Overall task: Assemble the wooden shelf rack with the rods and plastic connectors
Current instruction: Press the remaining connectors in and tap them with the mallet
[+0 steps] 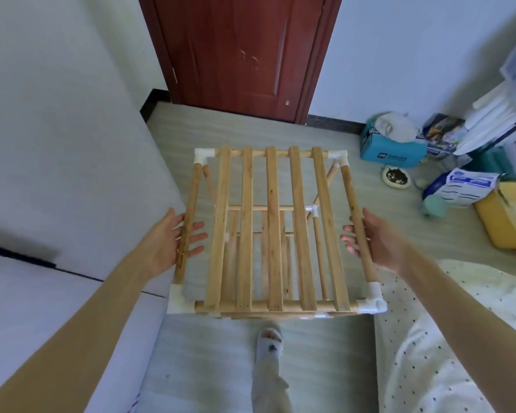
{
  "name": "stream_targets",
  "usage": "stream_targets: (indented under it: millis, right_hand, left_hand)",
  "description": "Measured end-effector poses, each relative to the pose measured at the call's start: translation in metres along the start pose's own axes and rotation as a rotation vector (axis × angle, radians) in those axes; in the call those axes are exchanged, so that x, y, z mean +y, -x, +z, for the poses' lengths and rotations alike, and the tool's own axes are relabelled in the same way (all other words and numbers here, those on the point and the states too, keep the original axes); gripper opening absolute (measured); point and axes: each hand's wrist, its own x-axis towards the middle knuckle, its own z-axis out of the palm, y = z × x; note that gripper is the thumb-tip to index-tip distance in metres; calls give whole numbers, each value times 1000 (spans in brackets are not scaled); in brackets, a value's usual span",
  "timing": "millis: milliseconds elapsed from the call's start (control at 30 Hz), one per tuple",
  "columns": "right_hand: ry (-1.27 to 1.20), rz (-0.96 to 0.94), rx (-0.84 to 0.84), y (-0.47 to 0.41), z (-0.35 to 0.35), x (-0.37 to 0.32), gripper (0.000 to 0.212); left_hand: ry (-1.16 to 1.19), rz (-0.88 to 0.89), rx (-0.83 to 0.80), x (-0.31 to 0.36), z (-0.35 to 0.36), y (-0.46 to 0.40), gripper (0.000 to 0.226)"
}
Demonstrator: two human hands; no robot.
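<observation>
Two hands flank the rack, one on each side rod of its top tier. My left hand point(169, 238) lies against the outside of the left rod point(188, 222) with fingers straight and spread, not wrapped round anything; my right hand point(373, 234) sits against the right rod point(359, 225), fingers reaching under it but loosely, so I read both as released, steadying and not gripping. The wooden shelf rack point(268, 234) stands on the floor between the bed on my left and the dotted bedding on my right, just ahead of my slippered foot point(270, 344).

As I judge it, the frame looks nearly whole: five slats span the top, white plastic connectors point(370, 305) cap all four corners, and a lower tier shows through the gaps. To do this step well I would press evenly from both sides so the rods seat fully in the connectors, keep the two hands level with each other so the rack does not skew, and check the near left corner, where the connector looks to sit slightly out from the rod.

Beyond the rack's far right corner, a teal box point(390, 150) holds pale crumpled material, cloth or paper I cannot say. A small round dish point(395, 175) beside it holds something dark. Right of the rack, a yellow bin point(507, 216) is only partly in view, its contents hidden.
</observation>
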Motion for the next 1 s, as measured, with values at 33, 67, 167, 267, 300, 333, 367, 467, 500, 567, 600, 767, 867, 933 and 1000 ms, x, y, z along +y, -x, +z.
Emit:
stream_targets:
  millis: [33,67,167,267,300,333,367,467,500,567,600,767,867,933,1000]
  right_hand:
    - [-1,4,7,-9,3,-11,31]
    - [1,7,14,-22,7,-30,32]
    - [24,-20,0,-74,26,-104,33]
    - [61,-17,-8,-119,55,-175,32]
    - [76,-14,-14,-135,65,-196,32]
    - [85,-15,-18,-152,74,-215,32]
    - [87,-23,-19,-170,85,-234,33]
    - [134,-18,17,-223,121,-291,35]
    - [154,-13,23,-241,134,-310,36]
    - [185,-13,20,-277,156,-341,38]
    - [199,-17,17,-295,168,-357,38]
    - [321,-8,-20,-380,233,-429,43]
    - [383,-9,-84,-436,277,-470,45]
    - [425,-1,-119,-477,309,-494,43]
    - [465,33,-150,-518,342,-514,41]
  left_hand:
    - [9,1,9,7,4,-7,47]
    - [12,5,14,22,11,-20,48]
    - [27,42,26,80,29,-69,46]
    - [38,72,56,139,40,-115,44]
    - [31,81,76,156,42,-131,41]
    - [23,92,96,173,44,-148,38]
    - [14,107,115,189,46,-167,35]
    - [3,97,197,239,49,-221,39]
    - [12,88,225,255,49,-237,41]
    - [18,82,247,285,47,-269,43]
    - [19,83,257,301,47,-284,44]
    - [72,70,343,376,35,-345,51]
    - [142,83,381,415,21,-379,52]
    - [177,69,401,440,10,-402,55]
    - [232,68,438,460,-2,-423,54]
